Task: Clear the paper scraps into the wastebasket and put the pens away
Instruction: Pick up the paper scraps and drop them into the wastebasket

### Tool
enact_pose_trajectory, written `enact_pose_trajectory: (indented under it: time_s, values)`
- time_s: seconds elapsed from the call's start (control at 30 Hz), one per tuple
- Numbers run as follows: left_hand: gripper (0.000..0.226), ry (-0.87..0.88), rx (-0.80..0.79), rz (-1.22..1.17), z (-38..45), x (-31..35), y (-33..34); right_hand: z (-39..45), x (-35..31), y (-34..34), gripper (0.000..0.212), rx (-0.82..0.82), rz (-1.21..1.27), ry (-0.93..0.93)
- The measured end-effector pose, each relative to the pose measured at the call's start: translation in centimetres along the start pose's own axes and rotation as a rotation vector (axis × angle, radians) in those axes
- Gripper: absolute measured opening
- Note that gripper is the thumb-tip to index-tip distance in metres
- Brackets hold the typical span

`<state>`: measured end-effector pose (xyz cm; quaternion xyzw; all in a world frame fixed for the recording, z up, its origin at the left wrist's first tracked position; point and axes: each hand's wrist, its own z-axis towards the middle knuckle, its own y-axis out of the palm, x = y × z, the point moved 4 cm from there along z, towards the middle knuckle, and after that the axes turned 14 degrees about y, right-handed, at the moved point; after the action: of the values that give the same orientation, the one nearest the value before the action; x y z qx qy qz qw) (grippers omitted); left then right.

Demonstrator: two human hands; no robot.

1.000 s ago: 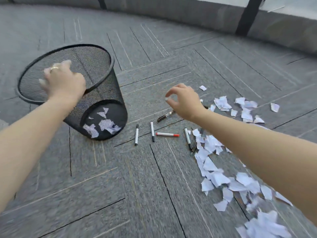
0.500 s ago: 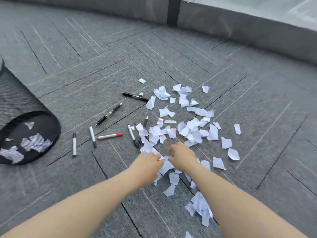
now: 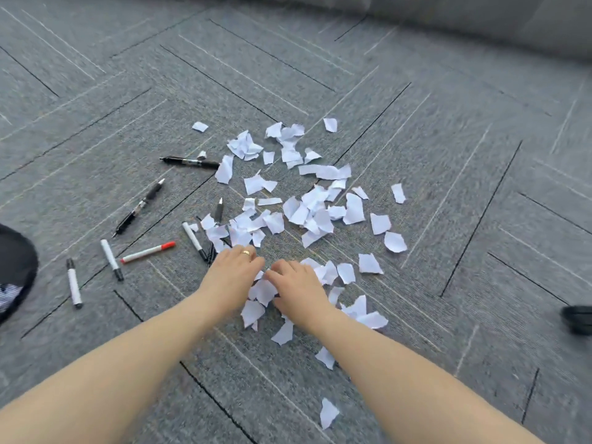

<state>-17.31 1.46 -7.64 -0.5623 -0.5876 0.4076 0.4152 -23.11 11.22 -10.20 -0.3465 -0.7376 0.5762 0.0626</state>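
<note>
- The person knelt on the grey carpet floor [image 3: 416, 91], both arms reaching out.
- The left hand [image 3: 232, 272] and the right hand [image 3: 296, 283] lay palm down on the near edge of the paper scraps [image 3: 307, 209], fingers curled, scooping bits between them. I could not tell if either grip had closed on any paper.
- This looked like the scrap-clearing step. Lots of paper lay spread far and right.
- Next, the hands would need to squeeze a bunch together and carry it left.
- The wastebasket [image 3: 16, 267] showed only at the left edge.
- The pens [image 3: 147, 251] lay on the left, in the way, some under scraps.
- The floor on the right was open.
</note>
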Motion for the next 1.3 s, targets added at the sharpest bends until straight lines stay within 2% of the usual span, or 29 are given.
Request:
enact_pose_trajectory:
  time_s: [0.03, 0.1, 0.2, 0.3, 0.4, 0.5, 0.6, 0.77, 0.87, 0.97, 1.07, 1.17, 1.23, 1.3]
  values:
    - [0.04, 0.095, -0.001, 0.1, 0.4, -0.2, -1.0, 0.2, -0.2, -0.1, 0.03, 0.012, -0.016, -0.019]
    - [0.041, 0.211, -0.127, 0.175, 0.9, -0.9, -2.4, 0.4, -0.1, -0.4, 0.022, 0.032, 0.004, -0.017]
    - [0.041, 0.201, -0.195, 0.225, 1.8, -2.4, -3.8, 1.5, 0.6, -1.9, 0.025, 0.037, 0.08, 0.078]
    - [0.043, 0.192, -0.269, 0.236, 1.6, -2.6, -2.3, 3.4, 0.2, -3.1, 0.022, -0.146, 0.075, 0.069]
    - [0.062, 0.187, -0.336, 0.237, 0.5, -2.2, 0.5, 4.2, -1.4, -3.1, 0.023, -0.28, -0.08, -0.093]
    - [0.073, 0.072, -0.267, 0.1, -1.0, -1.6, 2.3, 3.6, -1.9, -1.9, 0.023, -0.259, -0.134, -0.152]
    - [0.068, -0.007, -0.231, -0.003, -3.0, -0.5, 4.0, 2.7, -1.8, 0.0, 0.02, -0.215, -0.093, -0.086]
    - [0.063, 0.059, -0.14, 0.039, -4.5, -0.6, 4.1, 2.3, -2.4, 0.5, 0.032, -0.099, -0.095, -0.031]
    - [0.066, 0.075, -0.03, 0.102, -4.1, -0.7, 3.4, 2.5, -2.5, 0.3, 0.027, -0.078, -0.126, 0.031]
    - [0.046, 0.078, 0.008, 0.035, -3.3, -0.9, 3.3, 2.4, -2.8, 0.5, 0.019, -0.088, -0.244, 0.043]
    - [0.03, -0.085, 0.028, -0.163, -3.0, -1.3, 2.9, 2.2, -2.9, 0.3, 0.019, -0.139, -0.239, 0.039]
    - [0.034, -0.374, -0.02, -0.441, -2.7, -1.4, 3.6, 2.3, -2.4, -1.5, 0.014, -0.189, -0.049, 0.056]
    - [0.037, -0.429, 0.01, -0.473, -2.4, -1.0, 3.7, 2.9, -0.9, -3.1, 0.031, -0.228, 0.081, 0.151]
    - [0.035, -0.413, 0.01, -0.465, -2.1, -0.7, 3.8, 3.3, 1.1, -4.5, 0.033, -0.235, 0.182, 0.24]
